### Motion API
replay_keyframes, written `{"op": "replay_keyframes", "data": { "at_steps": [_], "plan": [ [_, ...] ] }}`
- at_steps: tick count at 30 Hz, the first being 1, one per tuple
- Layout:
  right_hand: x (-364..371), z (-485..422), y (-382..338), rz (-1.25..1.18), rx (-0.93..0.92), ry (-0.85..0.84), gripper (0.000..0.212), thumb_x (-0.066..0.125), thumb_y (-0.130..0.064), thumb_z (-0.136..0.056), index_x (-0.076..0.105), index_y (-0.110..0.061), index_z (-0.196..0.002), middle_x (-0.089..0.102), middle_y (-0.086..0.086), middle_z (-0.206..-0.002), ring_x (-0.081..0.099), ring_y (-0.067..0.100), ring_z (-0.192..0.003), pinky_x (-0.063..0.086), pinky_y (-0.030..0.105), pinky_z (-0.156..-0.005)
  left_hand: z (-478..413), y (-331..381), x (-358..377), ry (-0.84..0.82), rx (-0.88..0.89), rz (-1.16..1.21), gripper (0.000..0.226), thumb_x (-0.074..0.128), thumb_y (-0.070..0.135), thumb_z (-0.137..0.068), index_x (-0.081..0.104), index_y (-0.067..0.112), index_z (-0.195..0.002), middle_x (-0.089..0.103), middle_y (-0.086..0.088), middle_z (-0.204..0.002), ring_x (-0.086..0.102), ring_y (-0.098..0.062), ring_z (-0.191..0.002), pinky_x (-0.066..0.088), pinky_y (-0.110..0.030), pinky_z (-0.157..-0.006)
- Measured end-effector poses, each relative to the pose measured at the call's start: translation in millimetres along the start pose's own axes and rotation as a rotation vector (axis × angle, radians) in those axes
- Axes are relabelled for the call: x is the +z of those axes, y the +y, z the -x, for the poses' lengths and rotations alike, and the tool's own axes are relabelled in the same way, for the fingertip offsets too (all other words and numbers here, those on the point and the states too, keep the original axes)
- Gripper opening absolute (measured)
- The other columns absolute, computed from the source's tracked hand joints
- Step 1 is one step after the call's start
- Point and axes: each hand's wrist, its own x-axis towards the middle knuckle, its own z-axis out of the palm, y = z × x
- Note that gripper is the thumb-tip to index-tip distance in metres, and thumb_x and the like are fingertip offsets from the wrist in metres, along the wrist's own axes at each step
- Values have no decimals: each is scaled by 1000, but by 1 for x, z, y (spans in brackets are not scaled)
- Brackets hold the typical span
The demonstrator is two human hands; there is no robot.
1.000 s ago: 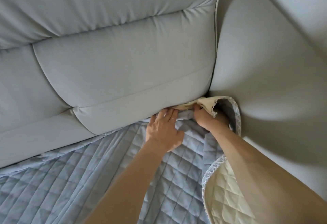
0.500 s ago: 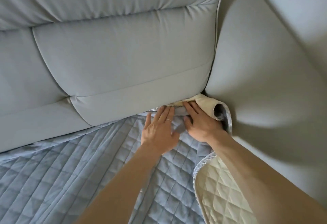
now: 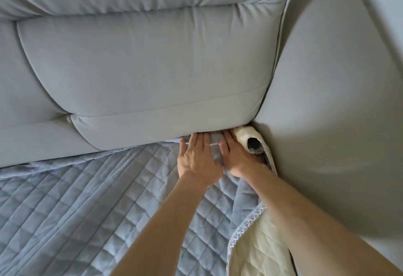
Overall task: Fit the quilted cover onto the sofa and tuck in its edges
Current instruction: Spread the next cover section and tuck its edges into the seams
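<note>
One sofa [image 3: 152, 68], one quilted cover [image 3: 76, 210], two hands, left hand [image 3: 197, 162], right hand [image 3: 236, 158], one ring [image 3: 206, 144]

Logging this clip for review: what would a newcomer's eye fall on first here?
The left hand and right hand lie flat side by side mid-frame, with their fingertips pushing the blue quilted cover under the grey back cushion. Just right of them, in the corner against the armrest, the cover's edge curls into a roll that shows its cream underside.
</note>
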Motion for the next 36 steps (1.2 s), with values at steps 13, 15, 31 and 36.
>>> {"op": "replay_keyframes", "data": {
  "at_steps": [13,15,31,36],
  "plan": [
    [-8,55,-2,483,-345,211,57,23,-37,-104,13,-17,-156,9,-6,-164,8,14,-150,17,42,-120,36,-26,0,66,-24,14,84,24,64,-89,-3,21,-157,-5,10,-163,-8,-8,-149,-6,-39,-121],
    [-9,40,-11,480,-372,198,56,23,-34,-105,16,-11,-155,16,2,-162,10,16,-149,9,38,-122,25,-24,-4,72,-28,0,85,24,66,-89,5,19,-157,3,7,-164,-3,-10,-150,-3,-40,-122],
    [10,-9,2,268,-361,187,52,36,-27,-105,28,-8,-152,27,13,-158,19,23,-148,2,37,-122,7,-26,13,74,-50,72,82,17,56,-84,2,23,-157,1,8,-164,-5,-8,-149,-9,-36,-121],
    [-2,21,2,463,-508,356,53,32,-31,-103,38,-3,-147,43,15,-149,34,30,-142,19,43,-119,44,-15,27,305,-44,105,64,23,43,-98,12,20,-157,8,6,-164,0,-8,-150,-5,-37,-121]
  ]
}}
